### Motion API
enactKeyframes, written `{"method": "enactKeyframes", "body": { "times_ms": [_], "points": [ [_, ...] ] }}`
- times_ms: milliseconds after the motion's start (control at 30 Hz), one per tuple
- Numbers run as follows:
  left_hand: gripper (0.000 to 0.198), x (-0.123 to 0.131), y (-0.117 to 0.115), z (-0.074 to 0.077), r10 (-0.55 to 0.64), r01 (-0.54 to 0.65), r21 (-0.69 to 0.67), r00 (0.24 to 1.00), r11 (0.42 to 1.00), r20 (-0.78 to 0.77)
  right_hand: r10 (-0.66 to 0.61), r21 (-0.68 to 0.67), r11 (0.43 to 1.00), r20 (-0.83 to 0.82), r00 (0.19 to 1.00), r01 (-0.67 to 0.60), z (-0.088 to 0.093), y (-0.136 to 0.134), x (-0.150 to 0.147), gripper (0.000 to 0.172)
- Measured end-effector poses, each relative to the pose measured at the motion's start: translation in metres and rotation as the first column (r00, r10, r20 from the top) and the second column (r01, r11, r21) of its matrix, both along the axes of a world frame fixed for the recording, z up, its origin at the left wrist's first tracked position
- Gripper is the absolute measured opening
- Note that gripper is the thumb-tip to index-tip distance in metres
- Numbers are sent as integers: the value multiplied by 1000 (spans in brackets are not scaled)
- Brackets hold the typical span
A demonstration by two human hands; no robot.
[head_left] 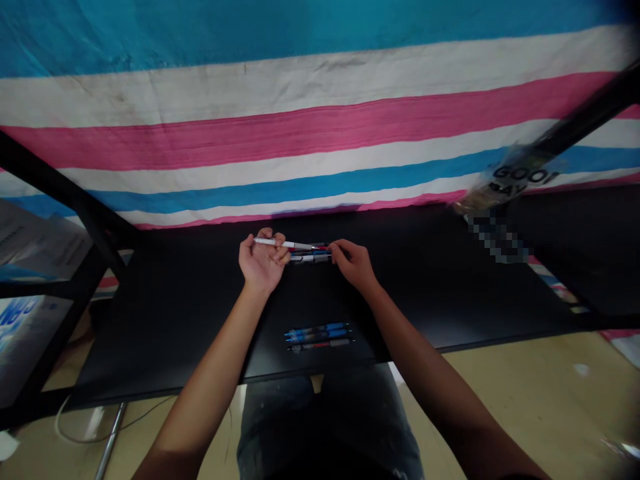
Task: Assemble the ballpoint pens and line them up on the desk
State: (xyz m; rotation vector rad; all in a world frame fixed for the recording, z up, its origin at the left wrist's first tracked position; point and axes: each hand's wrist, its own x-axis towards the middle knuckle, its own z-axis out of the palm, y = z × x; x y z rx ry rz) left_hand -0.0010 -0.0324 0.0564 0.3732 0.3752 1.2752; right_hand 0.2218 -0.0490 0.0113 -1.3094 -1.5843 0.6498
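My left hand (261,259) is closed on a white pen (280,243), held level a little above the black table (165,300). My right hand (354,262) pinches the other end of a small bunch of pens (311,256), red, blue and grey, that lies just under the white one. Both hands are near the far middle of the table. Closer to me, near the front edge, three pens (318,335) lie side by side: two blue ones and a dark one.
A striped cloth (320,133) in blue, white and pink hangs behind the table. Black frame bars (60,190) cross at the left and a black bar with a plastic wrapper (520,177) at the right. A cable (75,433) lies on the beige floor.
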Motion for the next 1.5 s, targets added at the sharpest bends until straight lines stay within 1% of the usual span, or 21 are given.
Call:
{"method": "enactKeyframes", "body": {
  "times_ms": [133, 267, 467, 600, 733, 833, 967, 1133, 1267, 1367, 1500],
  "points": [
    [34, 0, 0, 0, -9, 9, -27, 1000, 1000, -7, 11, -1, 1000, -5, 1000, -11, -1, 0, 1, 27],
    [31, 1, -1, 0, -10, 10, -21, 1000, 1000, 11, 13, -6, 1000, -13, 1000, -13, 0, -1, 1, 27],
    [39, 1, -2, 1, 8, -8, -33, 1000, 999, -2, -1, -14, 1000, -12, 1000, 0, 2, -1, 0, 27],
    [35, 0, -1, 0, 9, -9, -40, 1000, 999, -8, 2, -11, 1000, -5, 1000, -2, 3, -1, 0, 28],
    [32, 0, -1, -1, 0, 0, -18, 1000, 1000, 17, 5, -2, 1000, -6, 1000, -5, 2, -1, 0, 29],
    [34, 0, 0, -1, 13, -12, -18, 1000, 1000, 10, 9, -2, 1000, -10, 1000, -9, 1, -1, 1, 28],
    [38, 0, 0, -1, 23, -23, -60, 1000, 998, -3, -2, -15, 1000, -9, 1000, 2, 1, -1, 1, 28],
    [42, 0, 0, 0, 12, -11, -17, 999, 1000, 43, 10, -14, 1000, -17, 1000, -11, 0, -1, 1, 28],
    [40, 1, 1, -1, 12, -11, -40, 1000, 999, 21, 10, -15, 1000, -13, 1000, -10, 1, -1, 0, 29],
    [38, 1, 1, -2, 8, -8, -28, 1000, 1000, 4, 12, -11, 1000, -7, 1000, -12, 3, -2, 0, 28],
    [43, 0, 1, -2, 8, -8, -17, 1000, 1000, 15, 11, 7, 1000, -15, 1000, -11, 2, -1, 0, 27]
  ]
}}
